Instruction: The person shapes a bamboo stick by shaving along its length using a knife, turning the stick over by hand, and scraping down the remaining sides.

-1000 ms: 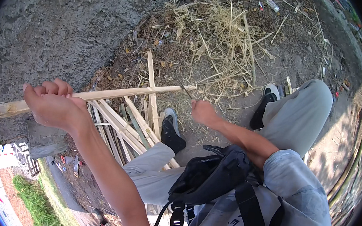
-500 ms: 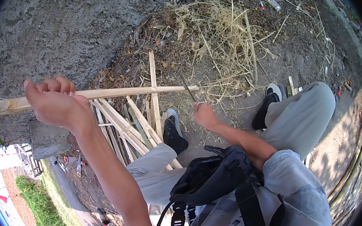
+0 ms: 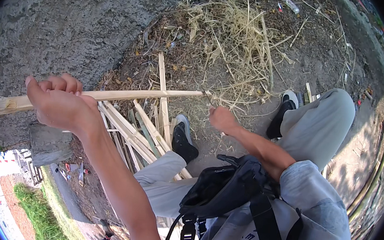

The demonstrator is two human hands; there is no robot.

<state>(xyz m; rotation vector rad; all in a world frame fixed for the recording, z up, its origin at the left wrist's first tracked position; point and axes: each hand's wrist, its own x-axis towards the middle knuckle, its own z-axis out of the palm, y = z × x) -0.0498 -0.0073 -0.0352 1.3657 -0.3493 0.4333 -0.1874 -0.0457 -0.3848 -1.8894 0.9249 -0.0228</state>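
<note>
Head view: left hand [image 3: 62,103] clamped around pale wooden strip [image 3: 134,95] at 9 o'clock; strip reaches just 12-ward of centre. Right hand [image 3: 224,120], 3-ward of centre, gripping thin dark tool [image 3: 211,100] at strip's far end. Shavings [image 3: 237,36] toward 1 o'clock.

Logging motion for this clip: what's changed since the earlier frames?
The right hand and its thin dark blade shifted slightly right, now at the tip of the pale stick. The left hand and the stick's thick end moved slightly up in the picture. Nothing taken hold of or let go; wood strips and shavings stayed put.
</note>
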